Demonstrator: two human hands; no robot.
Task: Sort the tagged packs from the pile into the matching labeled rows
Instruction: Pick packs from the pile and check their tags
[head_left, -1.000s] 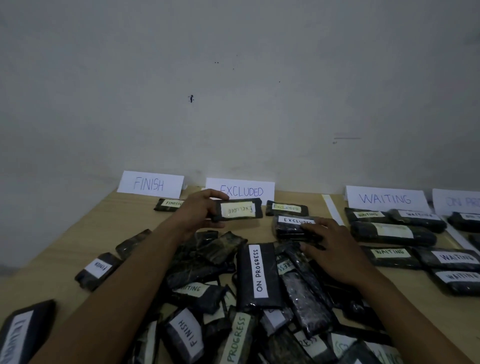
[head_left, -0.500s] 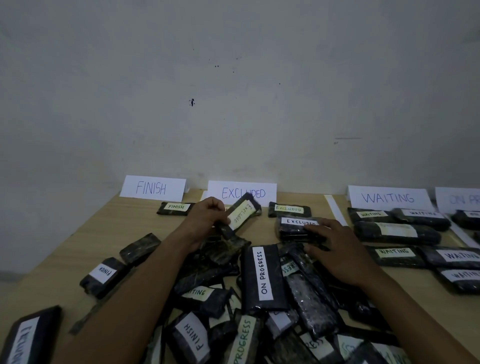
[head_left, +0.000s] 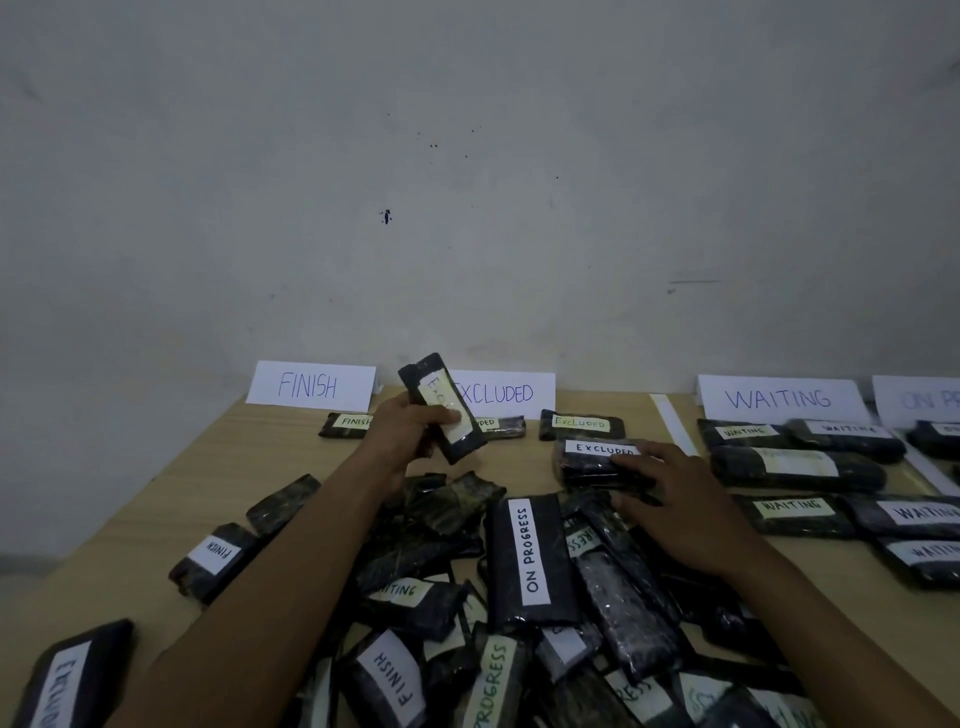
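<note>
My left hand (head_left: 410, 434) grips a dark pack tagged EXCLUDED (head_left: 441, 405), lifted and tilted nearly upright in front of the EXCLUDED sign (head_left: 501, 394). My right hand (head_left: 675, 506) holds the near end of another EXCLUDED pack (head_left: 597, 460), fingers over its top and thumb beneath. The pile of tagged packs (head_left: 530, 566) lies in the middle of the wooden table (head_left: 156, 535). Two EXCLUDED packs (head_left: 581, 423) lie under the sign, one partly hidden by my left hand.
Signs FINISH (head_left: 310, 385), WAITING (head_left: 779, 399) and a cut-off ON PR… (head_left: 919, 401) stand along the wall. One FINISH pack (head_left: 347, 423) lies under its sign. Several WAITING packs (head_left: 797, 467) fill the right rows. Loose packs (head_left: 218, 558) lie left of the pile.
My left hand has raised its EXCLUDED pack and turned it from lying flat to nearly upright. My right hand has stayed on the other EXCLUDED pack.
</note>
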